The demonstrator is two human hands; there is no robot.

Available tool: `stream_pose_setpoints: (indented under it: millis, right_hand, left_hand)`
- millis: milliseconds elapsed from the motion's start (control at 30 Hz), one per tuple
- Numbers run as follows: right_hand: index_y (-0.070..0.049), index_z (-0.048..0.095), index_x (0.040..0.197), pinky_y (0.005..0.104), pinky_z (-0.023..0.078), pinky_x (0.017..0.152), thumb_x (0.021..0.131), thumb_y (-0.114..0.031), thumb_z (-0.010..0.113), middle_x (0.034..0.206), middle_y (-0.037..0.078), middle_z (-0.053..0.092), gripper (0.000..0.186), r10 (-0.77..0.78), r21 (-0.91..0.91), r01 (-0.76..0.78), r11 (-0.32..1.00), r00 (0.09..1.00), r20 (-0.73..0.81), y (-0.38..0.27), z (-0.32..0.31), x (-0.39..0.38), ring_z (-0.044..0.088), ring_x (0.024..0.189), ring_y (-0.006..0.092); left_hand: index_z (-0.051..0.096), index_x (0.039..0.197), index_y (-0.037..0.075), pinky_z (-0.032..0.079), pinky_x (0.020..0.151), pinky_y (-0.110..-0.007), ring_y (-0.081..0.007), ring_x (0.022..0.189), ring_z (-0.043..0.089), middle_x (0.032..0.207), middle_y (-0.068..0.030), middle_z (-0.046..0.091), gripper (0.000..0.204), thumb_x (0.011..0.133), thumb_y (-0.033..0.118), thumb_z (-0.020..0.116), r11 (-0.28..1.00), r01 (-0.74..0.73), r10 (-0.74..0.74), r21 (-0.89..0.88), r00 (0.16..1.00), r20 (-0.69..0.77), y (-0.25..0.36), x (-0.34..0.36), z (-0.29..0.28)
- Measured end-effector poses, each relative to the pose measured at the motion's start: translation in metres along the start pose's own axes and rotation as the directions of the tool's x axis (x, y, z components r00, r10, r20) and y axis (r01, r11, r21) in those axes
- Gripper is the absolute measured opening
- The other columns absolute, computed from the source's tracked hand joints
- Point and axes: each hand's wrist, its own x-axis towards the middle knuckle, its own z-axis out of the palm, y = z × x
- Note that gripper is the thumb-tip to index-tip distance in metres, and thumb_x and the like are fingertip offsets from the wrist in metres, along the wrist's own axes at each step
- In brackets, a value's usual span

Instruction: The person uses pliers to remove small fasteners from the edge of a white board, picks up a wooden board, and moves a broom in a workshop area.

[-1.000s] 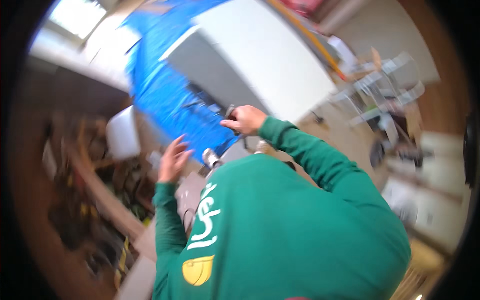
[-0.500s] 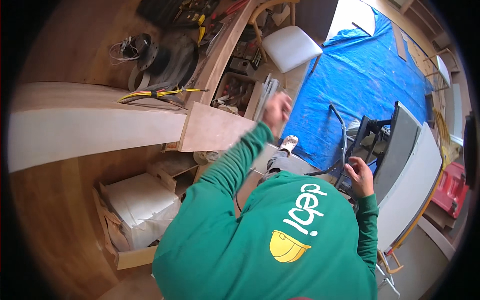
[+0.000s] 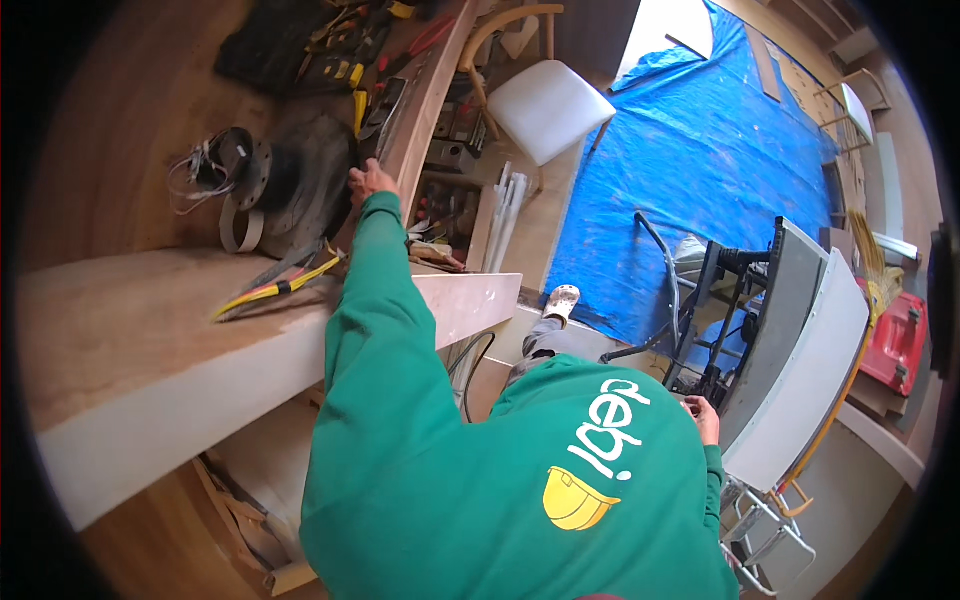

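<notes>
My left hand (image 3: 373, 184) reaches onto the wooden worktop at the upper left, beside its raised wooden edge (image 3: 418, 125). Its fingers are apart and bent downward, with nothing visible between them. Close to it is a dark round flanged part (image 3: 310, 175), with a bundle of yellow and dark cables (image 3: 280, 288) nearer to me. My right hand (image 3: 703, 418) hangs low at my right side, partly behind my green shirt, near a grey panel on a black frame (image 3: 770, 335). Its fingers look bent, but the shirt hides most of them.
A cream-seated wooden chair (image 3: 550, 110) stands ahead. Blue sheeting (image 3: 640, 180) covers the floor beyond. Pale strips (image 3: 507, 220) lean beside a box of tools. Dark tool pouches (image 3: 275, 45) lie on the far worktop. A red case (image 3: 893, 345) sits at right.
My left hand has swung left from over the floor onto the worktop. My right hand has dropped lower and closer to my body. The view has shifted somewhat.
</notes>
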Motion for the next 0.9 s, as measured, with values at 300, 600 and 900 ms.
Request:
stream_pose_setpoints:
  millis: [300, 600, 900]
  right_hand:
    - [-0.002, 0.072, 0.111, 0.0345, 0.056, 0.076, 0.091, -0.024, 0.077, 0.089, 0.012, 0.075, 0.03, 0.095, 0.057, -0.093, 0.994, 0.995, -0.034, -0.001, 0.001, -0.023, 0.071, 0.08, 0.0201]
    - [0.0, 0.071, 0.106, 0.0335, 0.056, 0.072, 0.089, -0.023, 0.079, 0.084, 0.009, 0.072, 0.029, 0.116, 0.076, -0.118, 0.99, 0.993, 0.031, -0.02, 0.0, -0.039, 0.068, 0.075, 0.0171]
    - [0.0, 0.072, 0.104, 0.0383, 0.055, 0.073, 0.088, -0.029, 0.08, 0.086, 0.015, 0.069, 0.034, 0.235, -0.025, -0.234, 0.972, 0.967, 0.098, -0.042, -0.043, 0.0, 0.067, 0.077, 0.0252]
  left_hand:
    - [0.063, 0.111, 0.017, 0.044, 0.094, -0.056, -0.0333, 0.115, 0.056, 0.124, -0.0087, 0.055, 0.034, 0.081, 0.023, 0.076, 0.985, -0.172, 0.169, 0.032, 0.886, -0.431, 0.028, 0.01, -0.031]
    - [0.056, 0.141, 0.016, 0.047, 0.106, -0.05, -0.038, 0.127, 0.056, 0.135, -0.0189, 0.061, 0.054, 0.091, 0.03, 0.071, 0.852, -0.522, 0.476, -0.038, 0.802, -0.36, 0.168, 0.227, -0.02]
    - [0.056, 0.136, 0.001, 0.047, 0.101, -0.052, -0.0492, 0.117, 0.057, 0.127, -0.0317, 0.061, 0.047, 0.097, 0.025, 0.064, 0.738, -0.669, 0.674, 0.089, 0.737, -0.051, 0.161, 0.371, 0.062]
